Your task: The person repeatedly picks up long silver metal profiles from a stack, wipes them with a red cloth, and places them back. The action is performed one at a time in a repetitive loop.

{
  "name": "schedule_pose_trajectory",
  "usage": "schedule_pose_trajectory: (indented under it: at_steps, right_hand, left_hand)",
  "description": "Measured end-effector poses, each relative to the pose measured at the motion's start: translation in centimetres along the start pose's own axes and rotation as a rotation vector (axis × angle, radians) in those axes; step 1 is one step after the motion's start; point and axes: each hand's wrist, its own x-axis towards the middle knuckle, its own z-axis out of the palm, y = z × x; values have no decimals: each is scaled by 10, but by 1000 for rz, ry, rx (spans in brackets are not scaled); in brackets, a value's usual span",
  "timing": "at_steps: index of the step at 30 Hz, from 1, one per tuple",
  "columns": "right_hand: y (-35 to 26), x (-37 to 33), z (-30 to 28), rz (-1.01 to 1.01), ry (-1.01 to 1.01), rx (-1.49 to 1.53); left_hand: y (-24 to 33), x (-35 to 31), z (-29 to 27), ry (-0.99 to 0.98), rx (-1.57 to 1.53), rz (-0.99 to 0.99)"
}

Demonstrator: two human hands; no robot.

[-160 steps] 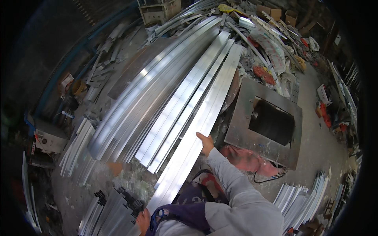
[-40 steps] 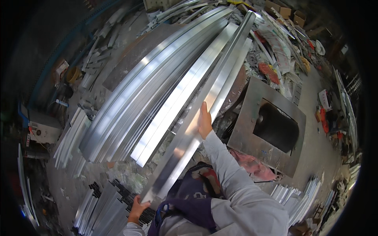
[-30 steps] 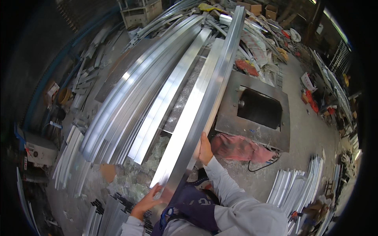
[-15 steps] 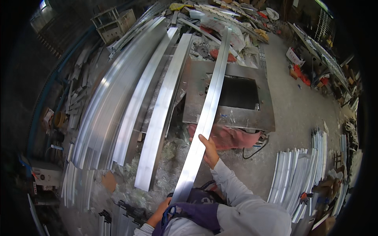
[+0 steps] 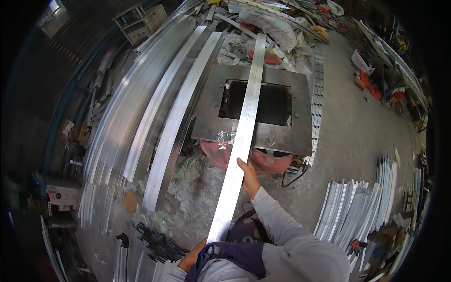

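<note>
A long silver aluminium profile [image 5: 244, 127] slants away from my body, over a steel machine table [image 5: 211, 113] with a dark rectangular opening [image 5: 277, 103]. My right hand [image 5: 249, 179] grips its right edge partway along, thumb on top and the other fingers hidden beneath. At the near end, by my waist, my left hand [image 5: 193, 256] is against the profile's left edge; its fingertips are hidden behind the metal and my clothing. The profile's far end passes beyond the table's back edge. Red sheeting [image 5: 270, 161] hangs below the table's front.
Several long aluminium profiles [image 5: 185, 108] lie side by side to the left. Bundled profiles [image 5: 347, 207] are at the right, with an orange-and-dark glove [image 5: 357, 246] near them. A perforated metal strip [image 5: 317, 103] runs beside the table. Scrap and plastic bags [image 5: 268, 26] are heaped behind it.
The profile has shifted left relative to the table, so it now crosses the opening instead of running along its left side. Both hands keep their places on it. The whole view has moved slightly.
</note>
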Motion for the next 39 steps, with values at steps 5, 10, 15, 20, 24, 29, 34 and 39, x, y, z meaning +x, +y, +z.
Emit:
schedule_pose_trajectory:
  at_steps: [5,10,15,20,24,29,34,39]
  right_hand:
    - [10,-17,-13,-37,-11,-79]
    - [40,-43,-40,21,-105,-96]
    - [84,-116,-34,7,-75,-116]
    - [116,-191,-52,58,-96,-287]
    - [149,-254,-53,125,-37,-555]
    - [122,-270,-37,-576,47,-1404]
    - [34,-181,-7,-872,-454,-1652]
    - [-22,5,-18,-1187,-527,-1823]
  left_hand:
    - [-22,-10,24,22,192,-31]
    - [-65,-41,44,38,147,-20]
    - [-128,-97,56,104,93,-17]
    - [-186,-163,63,183,45,-107]
    - [-219,-209,62,260,58,-229]
    - [-217,-211,69,339,66,-325]
    - [-130,-92,75,339,166,-261]
    - [-25,82,54,285,272,-22]
